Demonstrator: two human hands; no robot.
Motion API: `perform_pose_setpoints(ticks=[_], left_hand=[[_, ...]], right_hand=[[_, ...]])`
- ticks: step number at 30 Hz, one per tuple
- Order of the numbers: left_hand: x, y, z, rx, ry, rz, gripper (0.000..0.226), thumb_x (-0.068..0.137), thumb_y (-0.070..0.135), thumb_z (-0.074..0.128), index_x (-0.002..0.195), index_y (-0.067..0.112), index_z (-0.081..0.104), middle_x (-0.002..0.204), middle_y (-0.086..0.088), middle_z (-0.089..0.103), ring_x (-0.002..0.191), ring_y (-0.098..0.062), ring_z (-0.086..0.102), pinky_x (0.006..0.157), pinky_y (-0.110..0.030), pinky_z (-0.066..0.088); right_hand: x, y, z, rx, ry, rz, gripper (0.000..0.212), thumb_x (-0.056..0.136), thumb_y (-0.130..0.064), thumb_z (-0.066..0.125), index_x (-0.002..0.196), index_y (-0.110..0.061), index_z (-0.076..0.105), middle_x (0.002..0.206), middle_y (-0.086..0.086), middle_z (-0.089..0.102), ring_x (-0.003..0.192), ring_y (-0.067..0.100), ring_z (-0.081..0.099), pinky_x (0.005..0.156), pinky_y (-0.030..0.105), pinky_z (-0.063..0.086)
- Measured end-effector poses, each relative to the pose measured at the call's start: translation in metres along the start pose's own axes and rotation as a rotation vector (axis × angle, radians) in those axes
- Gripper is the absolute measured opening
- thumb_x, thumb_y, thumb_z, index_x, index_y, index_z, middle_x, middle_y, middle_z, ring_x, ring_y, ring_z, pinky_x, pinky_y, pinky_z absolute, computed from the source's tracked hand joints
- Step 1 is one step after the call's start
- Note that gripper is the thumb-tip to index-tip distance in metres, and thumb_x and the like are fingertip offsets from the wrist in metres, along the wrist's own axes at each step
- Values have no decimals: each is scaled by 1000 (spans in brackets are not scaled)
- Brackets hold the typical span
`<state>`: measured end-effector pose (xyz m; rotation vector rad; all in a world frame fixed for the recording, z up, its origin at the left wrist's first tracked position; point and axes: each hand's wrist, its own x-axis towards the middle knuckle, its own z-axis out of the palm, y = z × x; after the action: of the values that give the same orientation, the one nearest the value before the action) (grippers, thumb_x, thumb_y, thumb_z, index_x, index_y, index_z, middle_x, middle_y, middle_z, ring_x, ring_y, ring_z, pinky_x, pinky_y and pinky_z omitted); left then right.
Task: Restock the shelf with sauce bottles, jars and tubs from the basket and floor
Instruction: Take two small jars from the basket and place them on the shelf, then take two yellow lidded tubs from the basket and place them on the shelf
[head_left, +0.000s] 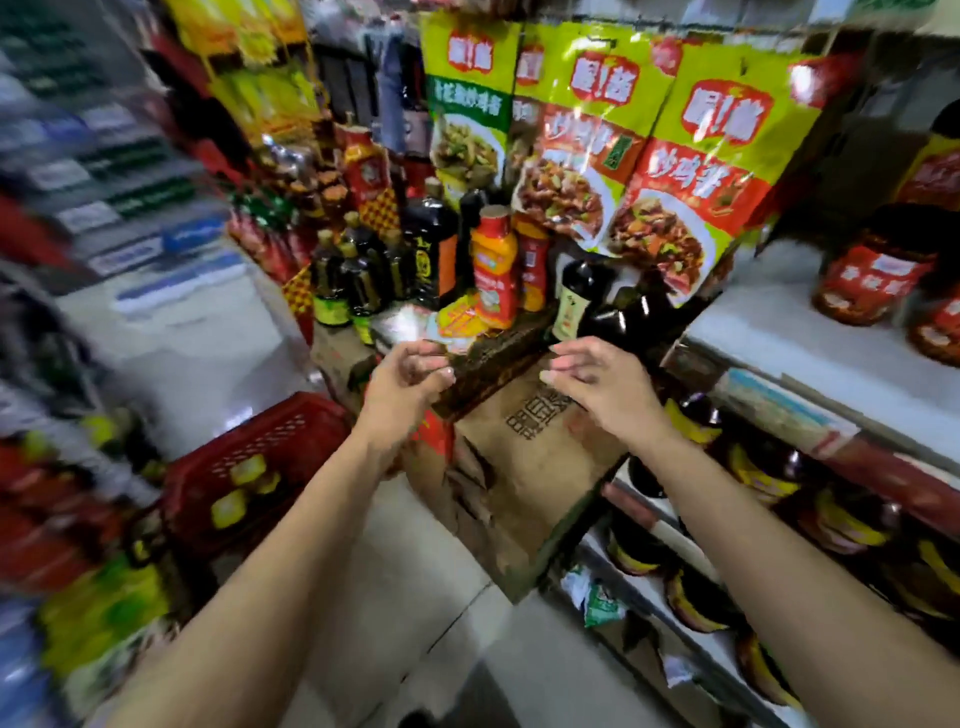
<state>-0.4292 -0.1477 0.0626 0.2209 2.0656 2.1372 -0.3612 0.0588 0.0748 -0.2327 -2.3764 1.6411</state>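
Blur covers the whole left side of your view: the racks of goods there smear into streaks, and no label on them can be read. Your left hand (410, 376) and right hand (597, 382) hover over the cardboard carton (545, 457), palms facing each other, fingers loosely curled and apart, holding nothing. Fingertips are motion-smeared, so you cannot tell whether either hand touches the carton's dark top edge.

Relative to the carton:
- Behind it, a cluster of sauce bottles: an orange squeeze bottle (493, 270), a tall dark bottle (431, 249) beside it, smaller dark bottles (348, 275) further left. Their bases are hidden behind the carton's contents and loose packets.
- Just behind your right hand, a dark bottle with a pale label (576, 296); its lower part is cut off by the carton edge.
- Above, hanging seasoning packets (613, 156) in green and red hide whatever stands behind them.
- Left and lower, the red basket (254, 467) on the floor, holding dark jars with yellow labels, partly masked by your left forearm.
- Right, the shelf (810, 332): the upper board shows open white surface near its front edge, with red-labelled jars (878, 265) further back. Lower tiers carry dark jars with yellow bands (753, 467); the frame cuts off the far end.

Open tiled floor (171, 332) runs left of the carton, between basket and bottle cluster.
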Motion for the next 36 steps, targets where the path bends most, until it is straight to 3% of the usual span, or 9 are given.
perform_pose_setpoints(ticks=[4, 9, 12, 14, 19, 23, 27, 31, 36], left_hand=[[-9, -13, -77, 23, 140, -28, 27, 82, -10, 57, 89, 15, 51, 72, 2, 58, 53, 5, 57, 55, -11, 47], [-22, -40, -179, 76, 273, -118, 24, 84, -4, 58, 89, 18, 52, 81, -2, 60, 77, -22, 57, 64, -23, 45], [-29, -50, -225, 31, 380, -167, 18, 86, -4, 55, 94, 12, 51, 84, -6, 58, 68, -13, 63, 55, -13, 48], [-34, -55, -248, 27, 435, -170, 16, 87, -2, 55, 100, 8, 50, 80, -4, 57, 55, 1, 63, 53, -12, 48], [-37, -73, -299, 76, 534, -216, 16, 88, 7, 59, 83, 21, 55, 82, 0, 61, 56, 6, 62, 59, -17, 47], [-25, -85, -326, 55, 598, -273, 16, 88, 5, 58, 83, 20, 54, 82, -1, 60, 58, 3, 64, 52, -11, 45], [-1, -96, -349, 121, 646, -339, 17, 87, 5, 58, 82, 21, 53, 84, -2, 60, 79, -19, 63, 51, -12, 45], [31, -109, -366, 109, 716, -405, 17, 88, 3, 56, 81, 18, 54, 81, -2, 60, 60, 1, 64, 52, -16, 46], [68, -121, -385, 68, 806, -507, 12, 89, 6, 57, 85, 17, 54, 78, 1, 60, 55, 5, 63, 58, -18, 44]], right_hand=[[19, -5, 78, -11, -131, 11, 26, 77, -8, 72, 100, -10, 61, 89, 7, 63, 75, 9, 60, 69, 6, 46], [36, -11, 180, 15, -262, 20, 27, 77, 2, 69, 102, 0, 59, 83, 16, 57, 59, -12, 56, 68, 3, 44], [43, -14, 228, 14, -341, 35, 27, 78, 5, 66, 104, 5, 59, 81, 12, 53, 58, -12, 56, 67, 1, 42], [47, -15, 253, -7, -397, 43, 24, 77, 0, 69, 99, -5, 61, 76, 8, 56, 65, -6, 59, 72, 7, 43], [66, -6, 311, -26, -523, 68, 24, 75, -7, 73, 94, -14, 61, 77, -2, 62, 84, 20, 61, 86, 27, 46], [94, 2, 348, -66, -584, 66, 25, 75, -11, 74, 96, -15, 62, 82, 1, 64, 84, 16, 61, 79, 18, 46], [133, 10, 378, -64, -632, 90, 25, 77, -13, 73, 100, -12, 63, 89, 6, 66, 82, 11, 60, 73, 7, 45], [178, 23, 408, -55, -700, 128, 24, 77, -13, 74, 97, -15, 62, 92, 9, 68, 86, 17, 62, 84, 26, 47], [227, 37, 452, -94, -799, 160, 25, 76, -12, 74, 98, -11, 63, 90, 9, 67, 82, 13, 61, 71, 10, 42]])
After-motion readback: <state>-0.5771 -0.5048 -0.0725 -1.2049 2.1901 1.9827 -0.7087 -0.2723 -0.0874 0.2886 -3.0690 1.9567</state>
